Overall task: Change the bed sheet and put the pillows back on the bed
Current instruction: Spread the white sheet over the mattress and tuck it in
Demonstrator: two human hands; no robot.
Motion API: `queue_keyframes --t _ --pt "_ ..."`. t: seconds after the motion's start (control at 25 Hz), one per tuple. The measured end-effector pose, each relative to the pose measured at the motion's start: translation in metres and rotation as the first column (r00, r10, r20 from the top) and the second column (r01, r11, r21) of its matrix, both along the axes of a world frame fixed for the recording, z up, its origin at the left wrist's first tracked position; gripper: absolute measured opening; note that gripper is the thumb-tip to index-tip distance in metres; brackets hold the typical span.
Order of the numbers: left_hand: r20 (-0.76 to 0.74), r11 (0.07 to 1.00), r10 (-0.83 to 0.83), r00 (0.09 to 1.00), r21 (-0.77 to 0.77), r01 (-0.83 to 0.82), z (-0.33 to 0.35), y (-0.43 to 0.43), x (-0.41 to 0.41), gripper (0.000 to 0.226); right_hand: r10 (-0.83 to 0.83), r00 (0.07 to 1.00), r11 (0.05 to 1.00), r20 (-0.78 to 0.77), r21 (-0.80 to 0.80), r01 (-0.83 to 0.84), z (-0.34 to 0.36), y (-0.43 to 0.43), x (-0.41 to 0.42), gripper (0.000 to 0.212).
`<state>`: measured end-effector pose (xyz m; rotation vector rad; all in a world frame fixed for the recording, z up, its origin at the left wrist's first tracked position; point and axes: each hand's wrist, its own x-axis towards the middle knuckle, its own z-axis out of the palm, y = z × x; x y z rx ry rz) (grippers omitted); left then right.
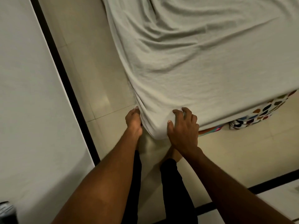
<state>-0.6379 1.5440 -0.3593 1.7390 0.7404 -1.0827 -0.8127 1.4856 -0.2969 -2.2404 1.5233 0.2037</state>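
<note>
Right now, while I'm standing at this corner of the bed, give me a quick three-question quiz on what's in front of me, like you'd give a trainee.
1. True or false: the left hand and the right hand both grip the grey sheet.
2. Multiple choice: where on the sheet are the hands working? A) the middle of its top; B) a corner, where it hangs over the edge; C) a part lying flat on the floor.
3. Fill in: the patterned cloth shows below the sheet's edge on the person's ____ side.

Key: 1 true; 2 B; 3 right.
</note>
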Motion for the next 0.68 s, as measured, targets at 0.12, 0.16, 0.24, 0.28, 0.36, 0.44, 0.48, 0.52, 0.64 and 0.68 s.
queue_keyframes --t 0.12,0.16,0.24,0.28,0.36,0.44,0.48,0.52,0.64,0.68 --pt "0.023 0.994 0.081 0.996 0.072 -0.083 -0.005 0.027 0.003 0.015 0.014 1.000 1.000 -0.020 0.008 -0.014 0.000 0.005 0.000 0.052" --pt "0.035 0.986 0.080 0.996 0.142 -0.084 -0.011 0.041 0.003 0.019 0.014 0.999 1.000 -0.032 0.003 -0.014 -0.001 0.005 0.001 0.053" --pt "0.029 0.947 0.104 0.994 0.304 -0.108 -0.019 0.073 -0.002 0.021 0.009 0.998 1.000 -0.064 -0.007 -0.010 -0.004 0.006 0.004 0.054" --pt "-0.010 0.927 0.118 0.993 0.361 -0.106 -0.022 0.090 -0.007 0.014 0.007 0.996 1.000 -0.083 -0.009 -0.008 -0.005 0.009 0.006 0.056" --pt "-0.125 0.914 0.126 0.984 0.400 -0.066 -0.022 0.114 -0.018 0.006 -0.012 0.994 1.000 -0.109 -0.007 0.011 -0.005 0.015 0.015 0.059" --pt "-0.131 0.926 0.042 0.990 0.378 0.011 -0.020 0.124 -0.027 0.014 -0.056 0.990 0.998 -0.128 0.017 0.058 -0.005 0.021 0.022 0.062" --pt "-0.089 0.930 -0.023 0.996 0.364 0.054 -0.020 0.123 -0.029 0.022 -0.067 0.991 0.997 -0.120 0.022 0.070 -0.005 0.024 0.022 0.062" --pt "-0.062 0.941 -0.082 0.995 0.324 0.098 -0.020 0.119 -0.027 0.026 -0.087 0.993 0.996 -0.074 0.012 0.088 -0.005 0.025 0.021 0.061" --pt "-0.098 0.971 -0.193 0.976 0.127 0.204 -0.008 0.091 -0.024 0.024 -0.277 0.926 0.957 0.257 -0.013 0.290 0.001 0.026 0.015 0.043" --pt "-0.163 0.970 -0.226 0.961 0.054 0.237 -0.003 0.078 -0.024 0.025 -0.428 0.828 0.893 0.363 0.028 0.450 -0.003 0.026 0.010 0.038"
